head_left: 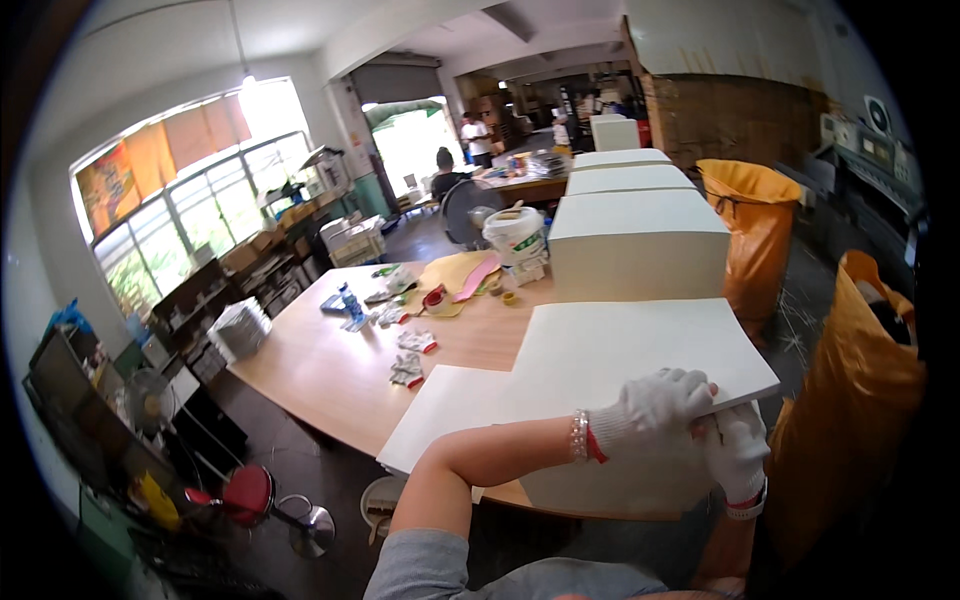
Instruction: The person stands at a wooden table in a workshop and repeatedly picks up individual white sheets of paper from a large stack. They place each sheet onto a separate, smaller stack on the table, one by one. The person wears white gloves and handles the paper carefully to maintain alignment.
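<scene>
A tall stack of large white sheets [620,345] stands at the near right of the table. My left hand [660,402], in a white knit glove with bare fingertips, is closed at its near right edge, knuckles up. Just below and to the right, my right hand [737,452], gloved the same way, is closed against that edge. Their fingertips meet at the sheets' rim, and what lies between them is partly hidden. A lower white stack [440,410] adjoins on the left.
Large white stacks [640,245] line up behind. Orange sacks [850,400] stand on the right. On the wooden table [470,345] lie spare gloves [407,370], a water bottle [350,303], tape rolls and a white bucket [515,235]. A red stool [248,495] stands left; people are farther back.
</scene>
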